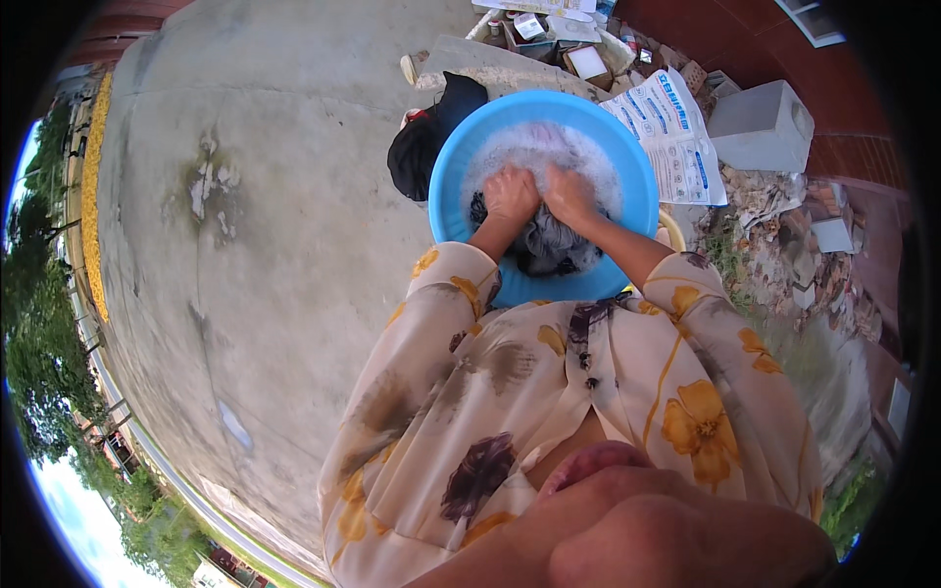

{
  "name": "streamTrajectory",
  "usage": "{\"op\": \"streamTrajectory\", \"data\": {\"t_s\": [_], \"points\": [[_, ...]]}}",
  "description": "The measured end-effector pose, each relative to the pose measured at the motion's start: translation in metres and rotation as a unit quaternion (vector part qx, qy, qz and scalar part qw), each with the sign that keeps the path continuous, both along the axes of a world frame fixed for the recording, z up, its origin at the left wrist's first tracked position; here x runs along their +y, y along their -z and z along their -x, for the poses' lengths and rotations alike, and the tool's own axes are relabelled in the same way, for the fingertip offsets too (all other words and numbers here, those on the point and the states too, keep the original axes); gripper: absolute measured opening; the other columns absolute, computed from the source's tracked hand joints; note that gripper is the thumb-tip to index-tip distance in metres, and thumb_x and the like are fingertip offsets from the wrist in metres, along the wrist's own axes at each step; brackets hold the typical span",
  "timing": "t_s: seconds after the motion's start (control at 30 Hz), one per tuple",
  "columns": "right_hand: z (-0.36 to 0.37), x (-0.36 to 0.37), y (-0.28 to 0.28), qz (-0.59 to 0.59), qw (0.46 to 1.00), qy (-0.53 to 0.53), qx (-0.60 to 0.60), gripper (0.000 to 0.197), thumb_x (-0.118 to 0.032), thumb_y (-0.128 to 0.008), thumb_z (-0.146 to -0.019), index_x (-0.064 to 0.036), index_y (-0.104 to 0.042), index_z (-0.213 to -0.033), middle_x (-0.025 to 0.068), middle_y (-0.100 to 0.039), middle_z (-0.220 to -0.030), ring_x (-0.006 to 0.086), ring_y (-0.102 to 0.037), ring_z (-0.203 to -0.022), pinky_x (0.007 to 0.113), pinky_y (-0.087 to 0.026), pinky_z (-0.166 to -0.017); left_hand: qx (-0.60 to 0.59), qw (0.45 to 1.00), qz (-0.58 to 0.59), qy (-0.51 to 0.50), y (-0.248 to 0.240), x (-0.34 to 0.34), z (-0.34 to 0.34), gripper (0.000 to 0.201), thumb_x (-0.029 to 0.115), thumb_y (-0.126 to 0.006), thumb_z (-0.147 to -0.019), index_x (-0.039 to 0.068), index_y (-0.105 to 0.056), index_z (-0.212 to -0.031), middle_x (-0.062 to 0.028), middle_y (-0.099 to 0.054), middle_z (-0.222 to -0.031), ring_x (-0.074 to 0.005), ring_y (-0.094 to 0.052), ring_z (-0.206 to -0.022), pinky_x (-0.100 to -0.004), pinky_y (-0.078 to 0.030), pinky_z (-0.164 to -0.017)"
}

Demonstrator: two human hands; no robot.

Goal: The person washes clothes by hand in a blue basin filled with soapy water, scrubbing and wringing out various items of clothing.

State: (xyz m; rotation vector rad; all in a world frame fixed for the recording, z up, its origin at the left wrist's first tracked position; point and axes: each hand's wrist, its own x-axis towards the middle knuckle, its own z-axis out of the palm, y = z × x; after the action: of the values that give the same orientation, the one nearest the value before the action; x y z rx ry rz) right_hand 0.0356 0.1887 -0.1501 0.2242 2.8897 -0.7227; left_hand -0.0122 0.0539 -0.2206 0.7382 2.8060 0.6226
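Grip: both fists are clenched, the left hand (pixel 512 194) and the right hand (pixel 570 193) apparently closed on wet cloth (pixel 549 245); from here I can't see the fingertips under the knuckles.
Why so close: the fists sit side by side, knuckles up, which I'd judge lets each brace against the other with fabric bunched between.
Cloth's place: inside the blue basin (pixel 637 186), dark and grey folds lying in the water on the person's side of the fists, a paler lilac patch beyond them.
Basin's place: straight in front of the body, probably so both forearms drop in over the near rim without stretching.
Suds: white foam (pixel 598 162) rings the hands, thickest toward the far side.
Sleeves: both cuffs of the flowered blouse (pixel 578 372) end short of the wrists, which likely helps them clear the water.
Left of basin: a black bundle (pixel 412 152) on the concrete (pixel 294 255), close against the rim.
Right of basin: a printed sheet (pixel 667 137), then a pale box (pixel 760 125).
Count: two hands, one basin, one bundle, one sheet, one large pale box; the pieces of cloth overlap too much to number.
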Motion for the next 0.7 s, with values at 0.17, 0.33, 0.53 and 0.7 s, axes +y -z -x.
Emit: {"op": "streamTrajectory", "data": {"t_s": [0.17, 0.33, 0.53, 0.7], "points": [[0.016, 0.000, 0.008, 0.124, 0.984, 0.045, 0.119, 0.027, -0.015, -0.061, -0.081, -0.0039, -0.060, -0.105, 0.0275, -0.065, -0.084, 0.0509, -0.059, -0.080, 0.058, -0.047, -0.072, 0.084, 0.996, -0.019, -0.017, 0.005, -0.008, 0.020, 0.035, 0.035, -0.053, -0.086, 0.008, -0.074, -0.080, -0.0224, -0.070, -0.087, -0.0371, -0.069, -0.078, -0.0483, -0.055, -0.073], [0.018, 0.004, 0.004, 0.305, 0.929, 0.073, 0.195, 0.020, -0.003, -0.061, -0.081, -0.0032, -0.061, -0.100, 0.0085, -0.057, -0.063, 0.0225, -0.059, -0.060, 0.038, -0.046, -0.059, 0.065, 0.968, -0.231, -0.075, -0.023, -0.032, 0.033, 0.032, 0.034, -0.064, -0.081, 0.003, -0.070, -0.075, -0.0212, -0.068, -0.082, -0.0360, -0.067, -0.076, -0.0437, -0.053, -0.070], [-0.033, 0.017, -0.113, 0.303, 0.932, 0.038, 0.193, 0.023, 0.003, -0.057, -0.078, -0.0060, -0.062, -0.099, -0.0001, -0.031, -0.062, 0.0096, -0.031, -0.056, 0.027, -0.031, -0.052, -0.014, 0.919, -0.363, -0.154, -0.106, -0.061, -0.032, 0.019, 0.012, -0.074, -0.074, 0.002, -0.058, -0.070, -0.0134, -0.054, -0.073, -0.0324, -0.054, -0.072, -0.0425, -0.043, -0.068], [-0.063, 0.021, -0.097, 0.067, 0.994, -0.065, 0.061, 0.057, -0.029, -0.062, -0.085, -0.0209, -0.049, -0.139, 0.0181, -0.034, -0.150, 0.0424, -0.038, -0.132, 0.052, -0.035, -0.108, 0.114, 0.980, -0.125, -0.104, -0.149, -0.058, -0.085, 0.059, 0.020, -0.075, -0.075, 0.009, -0.050, -0.127, -0.0220, -0.045, -0.128, -0.0414, -0.045, -0.116, -0.0532, -0.039, -0.093]]}}
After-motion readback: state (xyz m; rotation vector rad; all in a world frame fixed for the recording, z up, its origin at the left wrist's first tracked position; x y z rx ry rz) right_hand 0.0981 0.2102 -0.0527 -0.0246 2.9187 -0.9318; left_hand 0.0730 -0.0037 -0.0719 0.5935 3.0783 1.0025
